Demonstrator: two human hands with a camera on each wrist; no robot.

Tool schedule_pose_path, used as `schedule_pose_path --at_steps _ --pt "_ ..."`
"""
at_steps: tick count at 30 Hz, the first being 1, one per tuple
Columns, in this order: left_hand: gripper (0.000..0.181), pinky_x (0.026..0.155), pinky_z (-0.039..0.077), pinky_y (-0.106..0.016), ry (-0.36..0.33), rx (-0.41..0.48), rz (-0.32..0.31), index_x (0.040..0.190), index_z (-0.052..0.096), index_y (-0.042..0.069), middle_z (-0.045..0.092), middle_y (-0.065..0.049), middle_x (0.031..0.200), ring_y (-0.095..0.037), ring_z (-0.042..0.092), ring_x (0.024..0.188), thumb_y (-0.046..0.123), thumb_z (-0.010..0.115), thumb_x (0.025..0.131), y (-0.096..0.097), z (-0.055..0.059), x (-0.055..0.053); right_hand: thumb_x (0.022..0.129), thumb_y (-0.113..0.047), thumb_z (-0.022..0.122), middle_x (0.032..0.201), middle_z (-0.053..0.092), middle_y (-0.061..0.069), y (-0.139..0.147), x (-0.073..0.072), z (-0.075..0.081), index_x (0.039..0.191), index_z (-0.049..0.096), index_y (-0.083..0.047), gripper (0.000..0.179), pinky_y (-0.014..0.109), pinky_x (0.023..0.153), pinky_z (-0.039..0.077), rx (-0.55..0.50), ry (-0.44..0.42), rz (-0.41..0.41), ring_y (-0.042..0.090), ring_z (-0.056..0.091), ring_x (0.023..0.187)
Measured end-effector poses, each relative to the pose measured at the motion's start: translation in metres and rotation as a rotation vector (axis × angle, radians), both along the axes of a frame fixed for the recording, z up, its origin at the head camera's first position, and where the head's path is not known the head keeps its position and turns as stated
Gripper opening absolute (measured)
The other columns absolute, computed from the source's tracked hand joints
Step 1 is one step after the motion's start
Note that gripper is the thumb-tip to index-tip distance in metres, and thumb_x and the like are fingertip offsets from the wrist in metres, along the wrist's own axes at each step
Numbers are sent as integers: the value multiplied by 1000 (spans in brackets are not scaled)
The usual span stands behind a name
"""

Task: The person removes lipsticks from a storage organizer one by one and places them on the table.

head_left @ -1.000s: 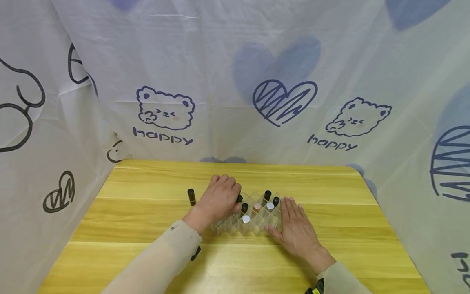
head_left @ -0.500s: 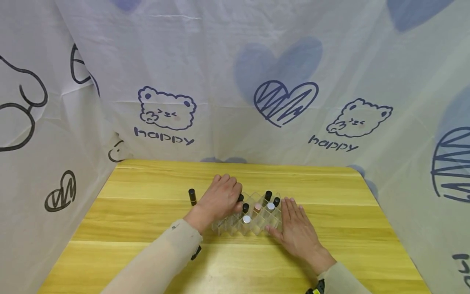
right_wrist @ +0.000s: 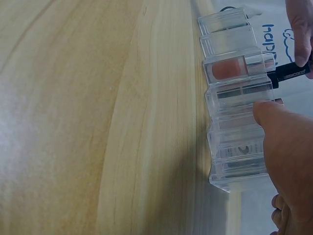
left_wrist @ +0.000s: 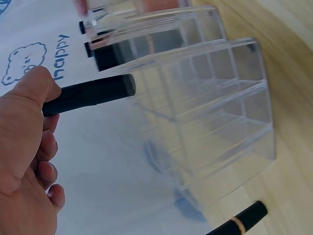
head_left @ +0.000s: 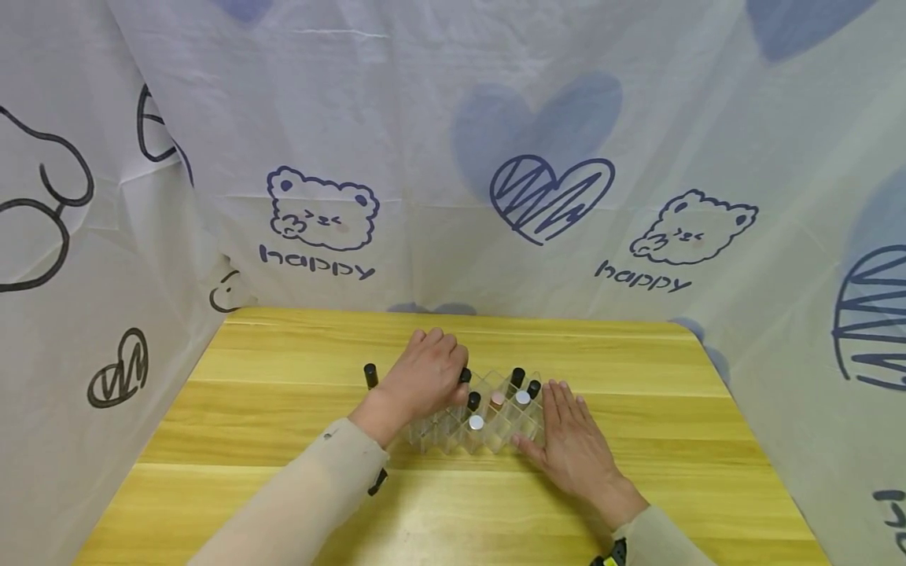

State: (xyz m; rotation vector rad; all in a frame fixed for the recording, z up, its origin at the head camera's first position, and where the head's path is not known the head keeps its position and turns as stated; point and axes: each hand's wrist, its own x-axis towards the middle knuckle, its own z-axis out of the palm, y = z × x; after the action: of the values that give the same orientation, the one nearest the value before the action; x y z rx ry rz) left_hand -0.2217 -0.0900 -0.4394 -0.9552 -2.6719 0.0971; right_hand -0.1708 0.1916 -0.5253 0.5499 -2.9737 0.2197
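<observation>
Head view: my left hand (head_left: 428, 373) was just left of centre, over the clear organizer (head_left: 498, 428), its grasp mostly hidden there. My right hand (head_left: 576, 452) lay with straight fingers along the organizer's right end, clasping nothing. A black tube (head_left: 370, 376) showed left of my left hand, and a white cap (head_left: 476, 423) sat in the organizer's front part, below centre.

Left wrist view: at the left, my thumb and fingers pinched a black stick (left_wrist: 93, 94), tilted, its far end near the organizer's edge; whether they touched, I could not tell.

Right wrist view: at the right, my thumb touched the organizer. A reddish tube (right_wrist: 228, 69) sat in a compartment above it, and my left hand gripped the black stick at upper right.
</observation>
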Motion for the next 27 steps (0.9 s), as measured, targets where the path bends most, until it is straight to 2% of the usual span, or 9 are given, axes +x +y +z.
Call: schedule_pose_path --at_steps 5,12,27 --pt "27 76 26 -34 7 27 -16 90 54 16 45 3 83 -19 36 80 39 67 96 -2 12 3 100 -67 55 166 32 31 0 0 -1 160 30 10 101 60 124 28 0 11 2 46 29 156" --pt "26 78 29 -35 -43 35 13 96 58 15 48 3 88 -20 39 84 40 67 96 -9 20 2 101 -66 55 166 33 31 0 0 -1 160 30 10 100 60 124 28 4 20 2 46 29 156" --pt "22 79 33 -37 -45 141 61 95 63 14 56 1 89 -21 44 85 33 72 90 -33 25 4 102 -67 53 167 31 31 0 1 0 161 28 10 100 61 124 29 12 12 6 46 28 157"
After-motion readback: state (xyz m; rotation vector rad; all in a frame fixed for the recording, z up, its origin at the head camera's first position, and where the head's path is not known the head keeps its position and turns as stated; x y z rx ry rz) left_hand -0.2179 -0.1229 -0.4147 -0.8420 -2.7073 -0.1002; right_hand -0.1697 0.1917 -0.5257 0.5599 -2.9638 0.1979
